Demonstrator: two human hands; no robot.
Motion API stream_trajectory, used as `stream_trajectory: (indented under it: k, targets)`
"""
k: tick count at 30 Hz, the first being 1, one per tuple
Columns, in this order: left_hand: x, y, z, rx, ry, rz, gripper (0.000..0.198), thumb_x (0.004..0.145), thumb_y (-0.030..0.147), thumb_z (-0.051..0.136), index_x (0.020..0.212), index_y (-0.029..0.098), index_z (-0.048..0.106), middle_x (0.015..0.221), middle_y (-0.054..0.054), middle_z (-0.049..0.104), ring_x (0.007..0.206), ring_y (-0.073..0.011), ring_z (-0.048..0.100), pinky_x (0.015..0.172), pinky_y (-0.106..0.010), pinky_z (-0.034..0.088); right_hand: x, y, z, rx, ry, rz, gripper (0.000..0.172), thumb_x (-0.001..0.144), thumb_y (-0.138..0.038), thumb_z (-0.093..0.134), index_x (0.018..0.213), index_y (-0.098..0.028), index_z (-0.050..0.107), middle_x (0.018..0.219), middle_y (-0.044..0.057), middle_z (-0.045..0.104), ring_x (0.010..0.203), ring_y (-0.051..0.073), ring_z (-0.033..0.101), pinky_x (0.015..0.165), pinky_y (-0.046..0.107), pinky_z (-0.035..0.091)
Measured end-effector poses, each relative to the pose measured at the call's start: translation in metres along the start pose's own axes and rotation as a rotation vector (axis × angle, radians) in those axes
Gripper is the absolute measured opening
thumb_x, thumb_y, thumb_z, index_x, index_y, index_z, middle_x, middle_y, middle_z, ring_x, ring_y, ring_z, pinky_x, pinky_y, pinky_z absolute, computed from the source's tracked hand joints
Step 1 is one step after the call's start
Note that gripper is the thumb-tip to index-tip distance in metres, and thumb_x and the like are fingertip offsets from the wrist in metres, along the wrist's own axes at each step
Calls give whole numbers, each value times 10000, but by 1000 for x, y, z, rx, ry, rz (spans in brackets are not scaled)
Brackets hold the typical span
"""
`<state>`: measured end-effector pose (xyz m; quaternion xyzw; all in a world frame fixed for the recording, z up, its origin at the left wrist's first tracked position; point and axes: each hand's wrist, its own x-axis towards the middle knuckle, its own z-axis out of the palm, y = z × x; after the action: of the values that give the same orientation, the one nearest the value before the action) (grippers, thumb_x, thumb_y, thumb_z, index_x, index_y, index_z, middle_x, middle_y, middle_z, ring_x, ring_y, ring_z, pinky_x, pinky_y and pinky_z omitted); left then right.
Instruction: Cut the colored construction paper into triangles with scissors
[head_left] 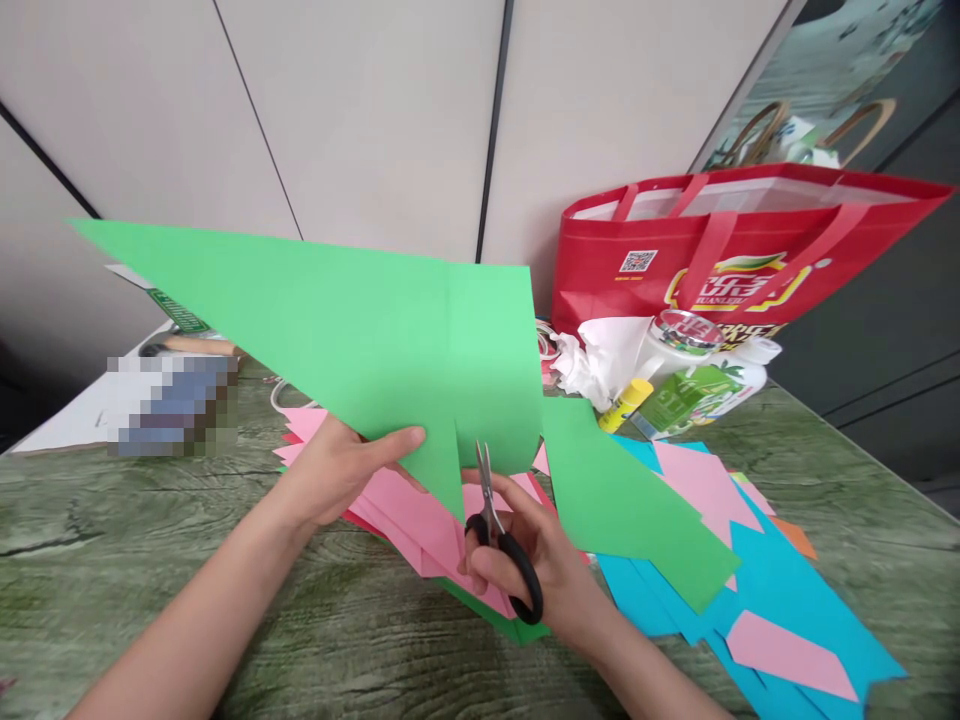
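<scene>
My left hand point(345, 462) pinches a large sheet of green paper point(360, 330) by its lower edge, thumb in front and fingers behind. The sheet is held up off the table, with a long point to the left and a slit in its lower edge. In my right hand point(540, 550) is a pair of scissors point(491, 510) with black handles. Their blades point up, slightly parted, in front of the paper just right of the slit. Behind and below my hands lies a stack of folded pink paper point(405, 520) with red and green layers, partly hidden.
Green point(622, 490), blue point(795, 570) and pink paper pieces point(787, 655) lie on the right of the table. Behind them are a yellow glue stick point(626, 405), crumpled tissue point(600, 355), a lidded jar point(679, 340) and a red bag point(622, 235). A blurred-out item point(176, 405) lies left.
</scene>
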<state>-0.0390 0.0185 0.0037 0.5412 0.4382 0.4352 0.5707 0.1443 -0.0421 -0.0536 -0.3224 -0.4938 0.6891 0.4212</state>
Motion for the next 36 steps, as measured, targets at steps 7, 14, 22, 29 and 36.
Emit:
stream_trajectory:
  k: [7, 14, 22, 29, 36]
  targets:
    - [-1, -2, 6, -55, -13, -26, 425, 698, 241, 642, 1101, 162, 535, 1027, -90, 661, 859, -251, 631, 727, -416, 536, -1, 4, -1, -11, -34, 24, 549, 731, -293, 651, 1207, -233, 382, 696, -19, 536, 565, 93, 501, 528, 228, 398]
    - [-6, -12, 15, 124, 25, 38, 533, 691, 276, 648, 1190, 204, 473, 1174, -83, 589, 1074, -252, 528, 880, -406, 451, 3, 1, 0, -55, 43, -22, 379, 665, -255, 709, 1004, -199, 548, 622, -51, 502, 572, 93, 478, 555, 214, 398]
    - [-7, -15, 19, 334, 47, 42, 514, 691, 338, 633, 1166, 203, 488, 1147, -82, 604, 1059, -245, 536, 880, -397, 443, 4, -8, 3, -128, 82, -41, 266, 624, -293, 725, 802, -172, 568, 705, -8, 597, 636, 124, 521, 612, 231, 434]
    - [-10, -17, 23, 490, 81, 43, 434, 690, 371, 614, 1087, 211, 544, 981, -62, 676, 1066, -279, 528, 937, -448, 368, 4, -2, 0, -212, 144, -78, 218, 666, -288, 691, 805, -191, 555, 722, 0, 631, 769, 175, 582, 706, 278, 452]
    - [-8, -19, 22, 490, 68, 40, 410, 688, 378, 612, 1057, 207, 561, 944, -60, 689, 1013, -275, 564, 947, -457, 343, 5, -4, 2, -256, 171, -94, 195, 665, -263, 688, 787, -190, 556, 685, -8, 639, 745, 175, 604, 705, 285, 466]
